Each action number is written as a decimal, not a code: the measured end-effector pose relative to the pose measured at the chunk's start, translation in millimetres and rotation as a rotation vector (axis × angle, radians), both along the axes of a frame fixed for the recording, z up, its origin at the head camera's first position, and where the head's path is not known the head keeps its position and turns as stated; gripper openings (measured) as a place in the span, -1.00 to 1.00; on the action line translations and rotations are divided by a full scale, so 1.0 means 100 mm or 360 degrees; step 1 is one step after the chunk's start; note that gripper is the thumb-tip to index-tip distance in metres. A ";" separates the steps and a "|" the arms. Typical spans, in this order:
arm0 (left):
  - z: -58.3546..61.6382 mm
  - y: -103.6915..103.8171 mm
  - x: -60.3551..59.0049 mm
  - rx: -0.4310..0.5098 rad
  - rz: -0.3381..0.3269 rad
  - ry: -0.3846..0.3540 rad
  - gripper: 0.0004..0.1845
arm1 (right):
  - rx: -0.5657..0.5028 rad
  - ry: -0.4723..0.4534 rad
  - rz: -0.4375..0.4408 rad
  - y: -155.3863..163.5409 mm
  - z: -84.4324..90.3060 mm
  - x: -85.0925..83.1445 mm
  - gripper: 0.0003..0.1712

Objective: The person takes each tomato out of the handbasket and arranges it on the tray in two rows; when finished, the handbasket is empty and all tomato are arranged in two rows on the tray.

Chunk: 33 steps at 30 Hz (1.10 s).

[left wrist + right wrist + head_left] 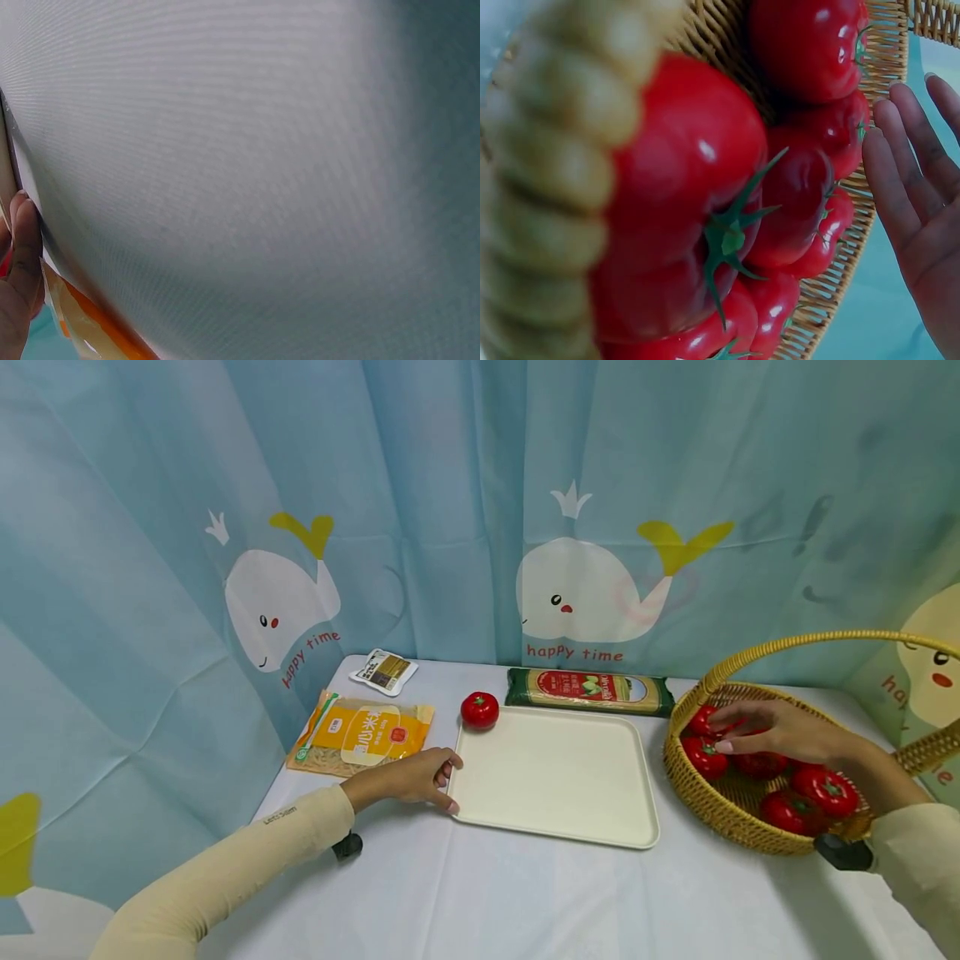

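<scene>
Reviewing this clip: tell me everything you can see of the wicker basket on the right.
The wicker basket is round, woven of golden-tan cane, with a tall arched handle of twisted cane over it. It stands upright on the white tablecloth, right of the cream tray and apart from it. Several glossy red tomatoes with green stalks lie inside. The right hand reaches in over them, fingers straight.

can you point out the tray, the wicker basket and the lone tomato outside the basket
tray (pixel 558 772), head view, bare middle of its cream surface
wicker basket (pixel 731 827), head view, front of its woven wall
lone tomato (pixel 480 711), head view, middle of its red skin
</scene>
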<state>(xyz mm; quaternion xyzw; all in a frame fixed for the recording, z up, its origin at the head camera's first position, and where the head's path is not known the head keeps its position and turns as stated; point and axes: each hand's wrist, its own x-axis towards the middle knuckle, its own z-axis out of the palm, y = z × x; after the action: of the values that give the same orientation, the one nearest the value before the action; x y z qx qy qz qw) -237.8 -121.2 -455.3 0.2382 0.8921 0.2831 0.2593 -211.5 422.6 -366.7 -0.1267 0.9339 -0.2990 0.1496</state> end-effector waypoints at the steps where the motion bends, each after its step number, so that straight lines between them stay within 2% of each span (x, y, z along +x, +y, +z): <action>1: 0.00 0.00 0.00 -0.0001 -0.0001 0.0003 -0.28 | 0.0014 0.0004 0.0003 0.01 0.00 -0.01 -0.47; 12: -0.02 0.00 0.00 -0.0030 0.0001 0.0011 -0.28 | 0.0061 -0.0033 0.0064 0.05 -0.05 -0.08 -0.45; 16: -0.01 0.00 0.00 -0.0033 0.0001 0.0009 -0.28 | 0.0044 -0.0100 0.0104 0.06 -0.07 -0.11 -0.44; 24: -0.02 0.00 -0.01 -0.0035 -0.0009 0.0029 -0.27 | -0.0116 -0.0291 0.0183 0.07 -0.08 -0.17 -0.40; 33: 0.00 0.00 0.00 -0.0037 -0.0013 0.0025 -0.28 | -0.0138 -0.0417 0.0176 0.10 -0.08 -0.24 -0.36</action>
<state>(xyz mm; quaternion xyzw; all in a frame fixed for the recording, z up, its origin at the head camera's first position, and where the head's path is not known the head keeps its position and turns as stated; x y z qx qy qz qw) -238.1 -120.9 -455.6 0.2409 0.8964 0.2698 0.2562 -235.6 432.2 -374.7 -0.1442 0.8842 -0.3444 0.2807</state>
